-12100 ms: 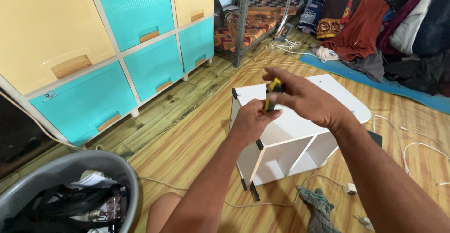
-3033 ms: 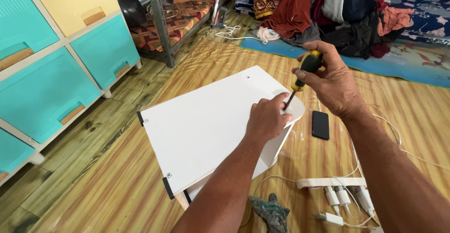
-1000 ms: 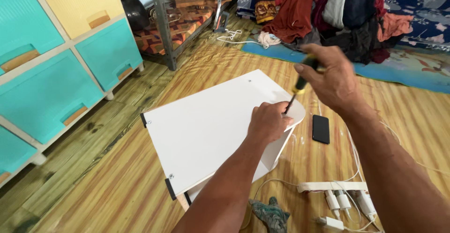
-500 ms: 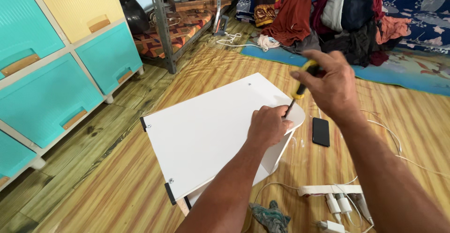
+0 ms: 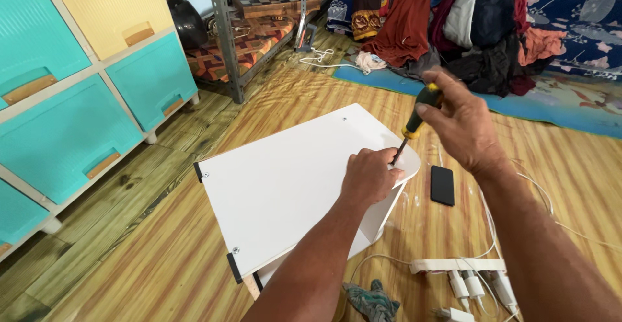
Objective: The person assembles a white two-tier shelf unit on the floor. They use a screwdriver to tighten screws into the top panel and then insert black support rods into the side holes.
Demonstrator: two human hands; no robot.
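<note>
— Why is the left hand [image 5: 368, 178] planted on that white panel [image 5: 285, 183]?
— Looks to me like it's steadying the corner. The fingers [image 5: 387, 174] are curled narrow around the spot where the screwdriver [image 5: 414, 122] tip comes down, at about three o'clock on the panel. Probably pinching a screw, though the knuckles hide it, so I can't swear to that.
— And the right hand [image 5: 463, 124]?
— Wrapped tight round the yellow-and-black handle, up at one o'clock from the left, shaft slanting down toward the panel edge. The angle suits driving into that corner, I'd say.
— What's the panel part of?
— A white unit lying on the floor [image 5: 162, 257]; only slivers of its lower parts show beneath the top. Screw heads sit at the other corners.
— Anything else near?
— A phone [image 5: 442, 185] lies flat just beyond the panel at three o'clock, and a power strip [image 5: 457, 265] at five o'clock, its plugs cut off by the frame's bottom edge.
</note>
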